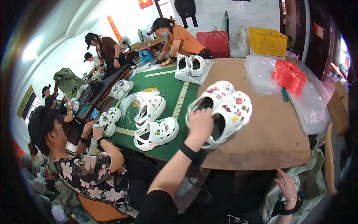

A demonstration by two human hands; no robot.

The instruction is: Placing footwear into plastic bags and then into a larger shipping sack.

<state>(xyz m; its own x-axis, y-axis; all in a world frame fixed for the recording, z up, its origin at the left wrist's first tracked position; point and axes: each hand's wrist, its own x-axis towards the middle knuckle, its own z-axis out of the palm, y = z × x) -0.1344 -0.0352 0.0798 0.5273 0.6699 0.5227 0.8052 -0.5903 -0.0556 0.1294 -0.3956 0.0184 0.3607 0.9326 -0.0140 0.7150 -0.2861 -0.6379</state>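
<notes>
My left hand (200,127) is closed on the heel side of a pair of white clogs (238,112), held side by side over the brown part of the table. Colourful charms, one a strawberry, dot their tops. At the lower right my right hand (287,186) has its fingers stretched out and holds nothing that I can see. It hangs beside the table's front edge, above an open pale green sack (312,189). A white holed piece, perhaps another clog (297,181), shows partly inside the sack.
More white clogs (158,133) stand on the green mat (171,80), near white strands. To the left a co-worker (89,168) handles another pair. Red plastic twine (289,76) lies on clear plastic bags (313,112). A yellow crate (268,41) stands behind; other people work farther off.
</notes>
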